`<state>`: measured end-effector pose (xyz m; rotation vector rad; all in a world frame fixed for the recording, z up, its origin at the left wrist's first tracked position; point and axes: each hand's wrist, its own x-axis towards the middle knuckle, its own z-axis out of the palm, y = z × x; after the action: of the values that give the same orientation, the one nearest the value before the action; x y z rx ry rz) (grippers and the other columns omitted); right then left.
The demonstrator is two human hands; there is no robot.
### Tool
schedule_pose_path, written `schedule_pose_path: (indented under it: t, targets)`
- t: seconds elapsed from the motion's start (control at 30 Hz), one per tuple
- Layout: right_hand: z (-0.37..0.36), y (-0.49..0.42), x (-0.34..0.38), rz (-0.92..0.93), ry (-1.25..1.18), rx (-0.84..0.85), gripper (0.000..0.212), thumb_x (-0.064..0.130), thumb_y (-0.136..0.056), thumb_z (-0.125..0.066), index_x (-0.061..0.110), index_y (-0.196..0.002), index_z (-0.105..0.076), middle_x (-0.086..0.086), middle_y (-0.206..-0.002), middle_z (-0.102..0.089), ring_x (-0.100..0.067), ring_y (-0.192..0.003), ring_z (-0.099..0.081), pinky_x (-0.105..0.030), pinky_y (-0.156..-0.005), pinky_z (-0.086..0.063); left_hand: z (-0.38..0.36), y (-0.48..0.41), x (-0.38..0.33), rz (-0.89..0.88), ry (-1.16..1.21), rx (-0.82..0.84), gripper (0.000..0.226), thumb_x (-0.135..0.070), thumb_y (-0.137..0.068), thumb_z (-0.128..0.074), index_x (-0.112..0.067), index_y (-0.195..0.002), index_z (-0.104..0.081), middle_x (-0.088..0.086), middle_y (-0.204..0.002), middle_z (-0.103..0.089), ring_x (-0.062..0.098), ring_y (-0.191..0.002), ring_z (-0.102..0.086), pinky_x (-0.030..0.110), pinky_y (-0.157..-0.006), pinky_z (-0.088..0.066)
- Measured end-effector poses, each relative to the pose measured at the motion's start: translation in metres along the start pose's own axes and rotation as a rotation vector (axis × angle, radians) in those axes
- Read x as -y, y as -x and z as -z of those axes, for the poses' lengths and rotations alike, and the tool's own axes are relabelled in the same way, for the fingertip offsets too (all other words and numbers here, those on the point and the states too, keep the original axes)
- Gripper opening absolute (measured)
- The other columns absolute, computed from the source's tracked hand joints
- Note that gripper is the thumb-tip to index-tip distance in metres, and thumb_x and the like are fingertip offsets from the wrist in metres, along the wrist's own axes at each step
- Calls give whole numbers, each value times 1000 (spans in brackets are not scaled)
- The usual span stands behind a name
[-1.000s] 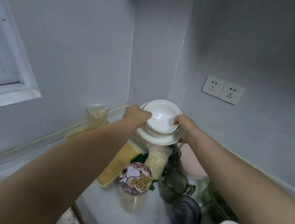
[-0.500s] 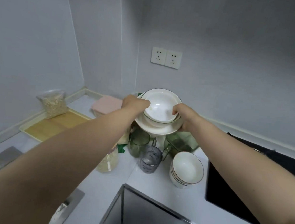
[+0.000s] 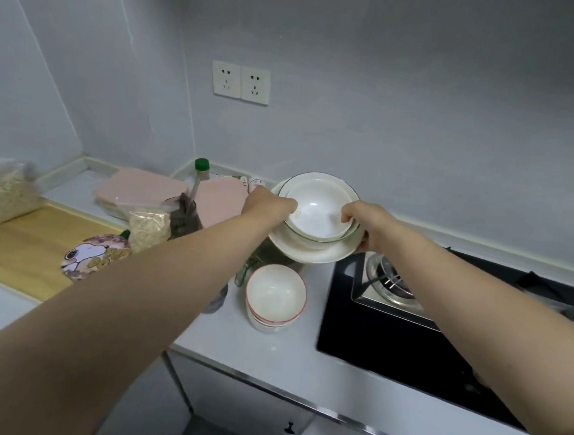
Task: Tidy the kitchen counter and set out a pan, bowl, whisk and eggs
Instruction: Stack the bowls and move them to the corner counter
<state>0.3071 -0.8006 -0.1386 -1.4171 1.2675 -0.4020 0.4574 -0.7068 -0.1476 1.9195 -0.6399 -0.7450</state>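
I have both hands on a stack of white dishes held in the air above the table. My left hand grips the stack's left rim, fingers curled over the edge; my right hand grips the right rim the same way, thumb inside the bowl. The stack is a white bowl nested in a green-rimmed bowl, and both sit on a wider white plate. The bowls open upward and tip slightly toward me; being round, they have no long axis. I count two bowls and one plate in my grasp, though anything hidden between them I cannot tell.

Directly below and a little toward me, a second stack of red-rimmed bowls stands on the white table; I make out at least two, the exact number is unclear. To the right lies a black gas hob with one burner showing beside my right forearm. To the left of my left arm I see a clear bag of oats, a round lid with a cartoon dog, a green-capped bottle, two pink flat items, a wooden cutting board, and another bag at the far left. Two wall sockets sit above.
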Motion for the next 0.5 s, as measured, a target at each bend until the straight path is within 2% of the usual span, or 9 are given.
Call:
schedule_pose_path:
  t: [0.1,0.23,0.33,0.4,0.5]
  targets:
    - [31,-5,-24,-28,35,-7,22,6,-79,-49,9,-100,-53,-8,-80,-52,-26,-66,-54,-31,-53,-48,-39,10,4,22,-38,38,61,-22,-73,-66,-4,-127,-48,10,-119,-57,31,-104,-58,40,-89,-53]
    - [61,-11,-65,-92,37,12,26,5,-77,-49,9,-102,-53,-11,-86,-53,-29,-72,-55,-37,-68,-52,-84,26,22,90,-13,78,64,-25,-55,-68,-6,-116,-58,12,-109,-64,32,-94,-64,44,-82,-56]
    - [75,-9,-96,-149,43,32,24,3,-78,-50,8,-102,-52,-10,-84,-53,-27,-71,-53,-34,-61,-50,-111,39,42,126,-58,92,49,-19,-68,-69,-3,-114,-59,14,-106,-64,31,-93,-63,35,-76,-54]
    - [81,-8,-116,-182,58,44,28,3,-78,-51,8,-105,-53,-9,-84,-53,-24,-71,-53,-32,-57,-48,-126,44,56,153,-99,94,52,-20,-71,-69,-2,-118,-55,12,-108,-62,29,-95,-61,32,-72,-50]
    - [85,-9,-143,-235,72,72,28,3,-78,-50,10,-105,-52,-9,-85,-53,-24,-72,-53,-32,-61,-48,-143,55,72,201,-140,101,58,-20,-73,-68,-1,-125,-50,13,-114,-60,29,-101,-59,31,-74,-48]
